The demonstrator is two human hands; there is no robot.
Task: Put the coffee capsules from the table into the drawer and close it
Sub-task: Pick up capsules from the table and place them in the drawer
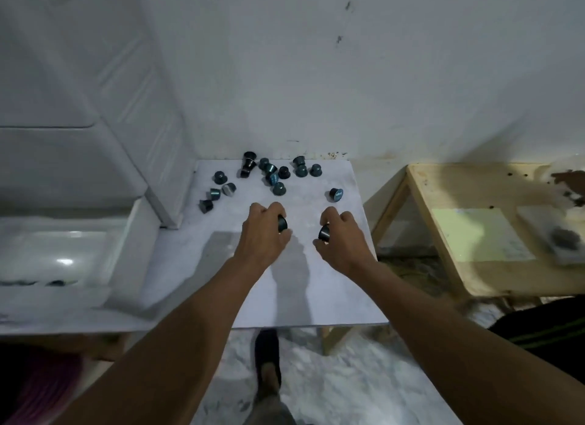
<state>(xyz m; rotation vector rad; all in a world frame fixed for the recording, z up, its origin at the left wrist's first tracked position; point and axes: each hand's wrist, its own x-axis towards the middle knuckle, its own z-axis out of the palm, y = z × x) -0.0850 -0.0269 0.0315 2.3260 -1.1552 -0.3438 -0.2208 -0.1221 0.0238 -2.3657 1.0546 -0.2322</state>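
Apparently both hands' fingers (276, 210) pinch capsules (282, 223) (one each).

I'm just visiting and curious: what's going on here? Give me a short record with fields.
Left hand: grip closed on one dark teal coffee capsule
Right hand: grip closed on another dark capsule
Loose capsules: many scattered at the far end of the pale grey tabletop
White drawer: open, to the left, a few dark capsules inside
Wooden bench: to the right
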